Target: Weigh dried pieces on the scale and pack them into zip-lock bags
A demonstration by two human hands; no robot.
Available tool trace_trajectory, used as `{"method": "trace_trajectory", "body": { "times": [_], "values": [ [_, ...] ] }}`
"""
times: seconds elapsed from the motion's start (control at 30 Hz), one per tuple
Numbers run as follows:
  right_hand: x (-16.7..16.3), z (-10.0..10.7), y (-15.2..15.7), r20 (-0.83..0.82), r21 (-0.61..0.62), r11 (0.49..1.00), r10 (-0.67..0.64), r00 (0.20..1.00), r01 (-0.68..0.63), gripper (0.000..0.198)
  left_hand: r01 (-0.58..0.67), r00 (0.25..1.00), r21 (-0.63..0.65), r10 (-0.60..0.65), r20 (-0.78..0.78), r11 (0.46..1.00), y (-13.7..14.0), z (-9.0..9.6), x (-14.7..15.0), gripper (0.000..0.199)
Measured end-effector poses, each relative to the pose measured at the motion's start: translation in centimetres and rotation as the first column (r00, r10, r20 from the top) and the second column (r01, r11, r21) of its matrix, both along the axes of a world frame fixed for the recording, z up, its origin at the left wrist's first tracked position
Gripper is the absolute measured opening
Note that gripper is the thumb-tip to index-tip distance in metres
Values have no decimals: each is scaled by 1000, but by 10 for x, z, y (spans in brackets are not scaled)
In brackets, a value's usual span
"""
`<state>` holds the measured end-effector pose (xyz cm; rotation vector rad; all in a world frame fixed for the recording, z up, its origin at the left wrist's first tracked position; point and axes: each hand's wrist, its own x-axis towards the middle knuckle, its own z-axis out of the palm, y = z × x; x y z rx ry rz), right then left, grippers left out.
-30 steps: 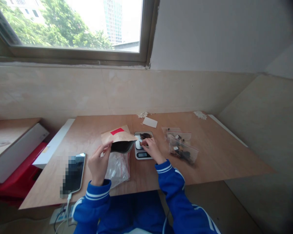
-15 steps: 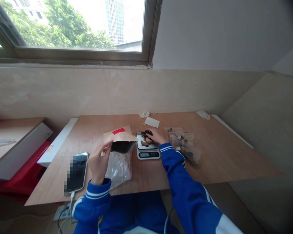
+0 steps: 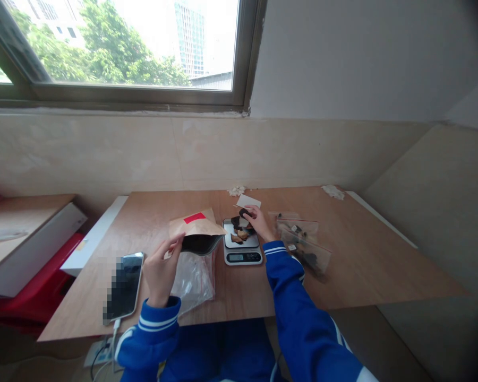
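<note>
My left hand [image 3: 162, 269] grips the rim of a brown paper pouch [image 3: 199, 225] with a red label, its dark mouth gaping toward me. Over a small digital scale [image 3: 242, 256], my right hand [image 3: 258, 220] pinches a dark dried piece [image 3: 245, 213] between thumb and fingers. Brown and black dried pieces [image 3: 239, 235], perhaps slices or bark, lie on the scale's plate. The scale has a small display, too small to read. Beneath the pouch lie clear plastic bags [image 3: 195, 284].
Zip bags holding dark bits [image 3: 308, 244] lie right of the scale. A white card [image 3: 248, 201] and crumpled white scraps [image 3: 236, 190] are behind it. A phone [image 3: 124, 286] on a charging cable lies at the left, and more white scraps [image 3: 333, 192] sit far right.
My right hand has risen slightly off the pile on the scale, lifting a dark piece. My left hand keeps its grip on the pouch. The view has shifted a little.
</note>
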<state>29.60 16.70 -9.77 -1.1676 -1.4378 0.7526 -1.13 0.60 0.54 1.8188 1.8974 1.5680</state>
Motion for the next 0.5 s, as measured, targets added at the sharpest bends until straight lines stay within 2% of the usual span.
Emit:
{"method": "trace_trajectory", "body": {
  "times": [0.13,0.33,0.5],
  "values": [
    [0,5,1,64,-1,998,55,996,-55,27,-4,1000,5,4,2,1000,0,-1,0,25],
    [8,-2,4,85,-5,998,-66,994,66,23,3,1000,-14,-3,9,1000,-1,-1,-1,25],
    [5,-8,6,158,-47,998,-35,987,43,20,1,1000,-25,0,25,1000,-1,-1,0,24]
  ]
}}
